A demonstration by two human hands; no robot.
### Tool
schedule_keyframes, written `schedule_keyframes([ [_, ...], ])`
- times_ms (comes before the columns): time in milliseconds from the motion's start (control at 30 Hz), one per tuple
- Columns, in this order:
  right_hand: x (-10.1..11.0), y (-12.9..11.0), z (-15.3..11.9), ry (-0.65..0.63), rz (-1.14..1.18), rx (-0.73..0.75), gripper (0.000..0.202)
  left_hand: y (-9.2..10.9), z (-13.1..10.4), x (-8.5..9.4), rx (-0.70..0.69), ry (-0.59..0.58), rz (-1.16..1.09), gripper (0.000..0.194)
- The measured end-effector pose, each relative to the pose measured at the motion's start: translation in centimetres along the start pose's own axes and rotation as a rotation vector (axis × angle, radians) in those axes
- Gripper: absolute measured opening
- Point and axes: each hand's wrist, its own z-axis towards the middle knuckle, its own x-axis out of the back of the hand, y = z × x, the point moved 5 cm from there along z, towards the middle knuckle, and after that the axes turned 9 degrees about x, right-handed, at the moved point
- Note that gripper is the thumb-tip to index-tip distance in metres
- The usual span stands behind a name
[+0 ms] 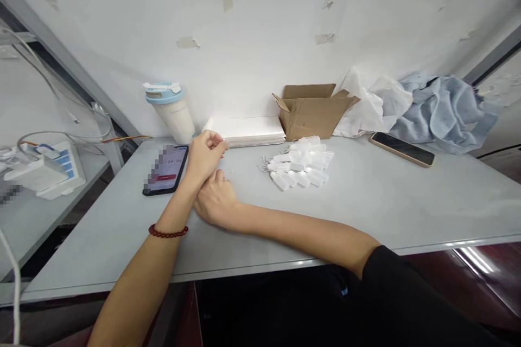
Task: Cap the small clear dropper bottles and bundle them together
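Observation:
My left hand (207, 153) is at the near left corner of a stack of white sheets (252, 131), its thumb and fingers pinched together; what they hold, if anything, is too small to make out. Just below it, my right hand (215, 198) rests on the grey table (260, 249) with its fingers curled, under the left wrist. Whether it holds anything is hidden. A pile of small translucent white pieces with thin curved ends (301, 162) lies right of my hands. Left of my left wrist is a black phone with a lit screen (166, 169).
A white cup with a blue lid (173, 114) stands behind the lit phone. An open cardboard box (313, 114) is at the back, beside a white plastic bag (374, 103). Farther right are a second phone (402, 149) and blue cloth (443, 114). White power adapters (49, 169) lie far left.

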Motion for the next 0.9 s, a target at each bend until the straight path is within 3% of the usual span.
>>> schedule_keyframes([
  [133, -0.6, 0.4, -0.4, 0.019, -0.019, 0.049, 0.035, -0.2, 0.1, 0.0, -0.018, 0.004, -0.012, 0.015],
  [267, 0.2, 1.6, -1.3, 0.02, -0.019, 0.138, 0.038, -0.2, 0.1, -0.1, -0.02, -0.005, -0.001, 0.015],
  [367, 1.1, 3.5, -2.7, 0.014, 0.063, 0.238, 0.034, 0.1, -0.3, -0.4, -0.003, -0.034, -0.01, 0.015],
  [500, 3.3, 7.2, -5.5, 0.169, 0.212, 0.334, 0.042, 0.6, -1.1, -1.0, 0.091, -0.115, -0.064, 0.015],
  [700, 5.8, 11.7, -9.1, 0.319, 0.253, 0.392, 0.044, 0.3, -2.4, -2.8, 0.331, -0.337, -0.207, 0.014],
  [900, 7.2, 13.1, -10.6, 0.445, 0.321, 0.343, 0.049, -0.5, -3.8, -4.5, 0.447, -0.661, -0.173, 0.023],
])
